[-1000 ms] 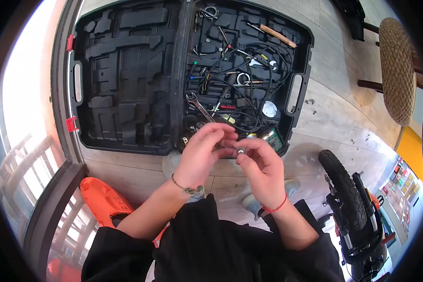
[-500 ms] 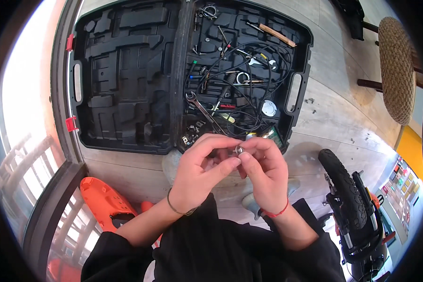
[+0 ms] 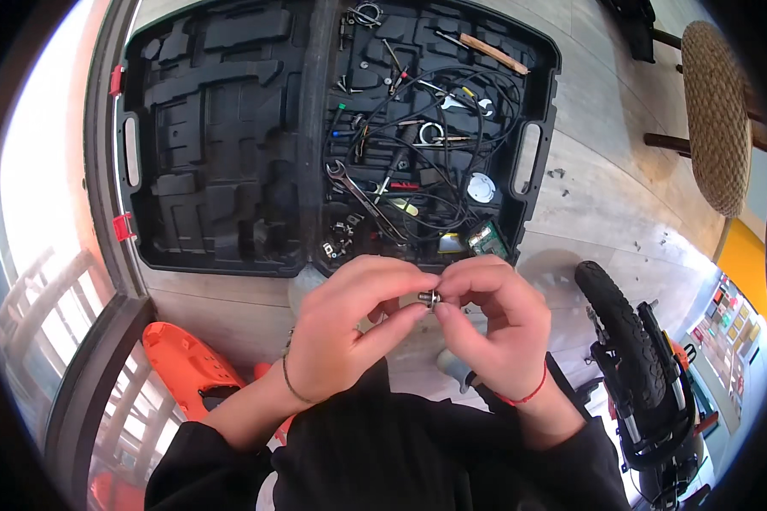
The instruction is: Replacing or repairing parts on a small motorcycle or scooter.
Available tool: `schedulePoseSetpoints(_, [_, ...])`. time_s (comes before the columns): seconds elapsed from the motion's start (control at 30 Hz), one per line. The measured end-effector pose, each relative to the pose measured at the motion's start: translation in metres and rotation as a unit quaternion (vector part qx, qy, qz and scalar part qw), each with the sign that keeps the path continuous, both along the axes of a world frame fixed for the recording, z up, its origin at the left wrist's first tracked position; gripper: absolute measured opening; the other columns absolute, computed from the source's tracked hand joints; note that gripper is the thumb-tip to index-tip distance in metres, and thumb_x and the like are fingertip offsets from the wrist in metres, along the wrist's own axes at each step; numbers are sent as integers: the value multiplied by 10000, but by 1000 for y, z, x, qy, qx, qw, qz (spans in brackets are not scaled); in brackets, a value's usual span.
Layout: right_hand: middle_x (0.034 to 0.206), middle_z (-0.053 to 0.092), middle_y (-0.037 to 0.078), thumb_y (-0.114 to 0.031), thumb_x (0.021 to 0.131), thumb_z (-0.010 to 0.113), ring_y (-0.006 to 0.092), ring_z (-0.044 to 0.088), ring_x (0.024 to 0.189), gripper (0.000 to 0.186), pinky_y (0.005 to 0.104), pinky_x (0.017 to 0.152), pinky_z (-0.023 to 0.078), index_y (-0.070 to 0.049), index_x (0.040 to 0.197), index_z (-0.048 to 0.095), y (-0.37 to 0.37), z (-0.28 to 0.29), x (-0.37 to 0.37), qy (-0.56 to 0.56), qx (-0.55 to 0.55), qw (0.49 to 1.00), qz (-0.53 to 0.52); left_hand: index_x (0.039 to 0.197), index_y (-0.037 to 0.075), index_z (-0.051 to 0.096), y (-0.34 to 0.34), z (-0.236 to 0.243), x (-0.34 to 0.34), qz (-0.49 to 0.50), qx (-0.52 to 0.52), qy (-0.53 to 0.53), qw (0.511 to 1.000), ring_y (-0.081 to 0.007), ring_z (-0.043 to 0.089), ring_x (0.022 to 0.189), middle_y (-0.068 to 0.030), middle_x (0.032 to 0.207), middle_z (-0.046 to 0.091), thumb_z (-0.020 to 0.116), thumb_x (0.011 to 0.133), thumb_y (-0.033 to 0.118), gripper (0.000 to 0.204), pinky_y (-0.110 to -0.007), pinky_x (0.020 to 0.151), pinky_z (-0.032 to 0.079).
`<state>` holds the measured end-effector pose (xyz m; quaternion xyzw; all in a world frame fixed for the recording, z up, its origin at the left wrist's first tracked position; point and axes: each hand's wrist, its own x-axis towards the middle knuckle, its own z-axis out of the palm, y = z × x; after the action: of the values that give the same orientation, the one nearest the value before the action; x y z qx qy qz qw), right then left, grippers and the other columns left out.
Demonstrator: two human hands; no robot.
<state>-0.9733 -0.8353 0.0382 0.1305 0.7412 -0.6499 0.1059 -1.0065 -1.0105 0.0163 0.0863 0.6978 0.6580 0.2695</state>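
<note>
Between the fingertips of both hands is a small silvery bolt [image 3: 426, 298], with what looks like a washer or nut around it. My left hand [image 3: 341, 319] pinches from one side, thumb and forefinger closed at the edge of the metal. From the other side my right hand [image 3: 496, 319] grips it with thumb and forefinger, the other fingers curled in. Just beyond the hands lies an open black tool case [image 3: 222, 183]. Its right half holds an open-ended wrench [image 3: 362, 198], tangled black cable [image 3: 479, 140], a green circuit board [image 3: 486, 240] and several small metal fittings [image 3: 337, 243].
A knobby black tyre [image 3: 619, 336] on a wheeled frame stands to the right. At the left is an orange plastic shell [image 3: 187, 366] beside the glass door frame [image 3: 102, 328]. A woven stool [image 3: 714, 119] stands at the far right; dark crumbs [image 3: 556, 173] lie on the wooden floor.
Both hands have come slightly nearer to me and spread apart a little at the wrists. The bolt has turned, now showing its length sideways between the fingertips.
</note>
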Motion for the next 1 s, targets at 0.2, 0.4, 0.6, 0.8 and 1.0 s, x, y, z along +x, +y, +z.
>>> schedulePoseSetpoints(0.2, [903,641,119,72,730,691,140,621,679,195,246,638,517,4,896,615,1,7,-2,35,34,998,28,1043,15,638,0,4,0,-10,-12,53,998,-152,580,769,-118,1010,632,658,755,-83,305,-244,624,467])
schedulePoseSetpoints(0.4, [921,647,149,133,693,678,181,644,803,220,268,685,531,24,876,623,-1,16,-5,40,75,995,55,1054,26,637,1,8,4,10,-38,72,997,-174,614,788,-92,973,630,670,790,-50,276,-256,623,495])
schedulePoseSetpoints(0.6, [911,649,148,130,690,679,180,647,782,216,264,674,533,20,864,615,-5,18,-4,74,132,986,71,1051,30,619,-1,16,2,-4,-47,5,999,-173,609,778,-102,970,627,657,802,-41,262,-263,634,490])
schedulePoseSetpoints(0.8, [913,641,108,79,741,689,128,648,760,176,237,660,537,12,889,619,-11,15,4,-27,-21,999,-6,987,2,577,0,4,2,-37,-29,135,990,-276,565,746,-119,941,591,690,803,105,239,-328,622,468])
schedulePoseSetpoints(1.0, [987,628,84,81,799,648,107,631,856,155,246,751,536,33,939,598,-14,17,10,-158,-193,964,-88,844,28,549,-1,-16,-5,-86,-50,298,949,-281,528,659,-103,832,558,681,799,222,239,-354,573,442])
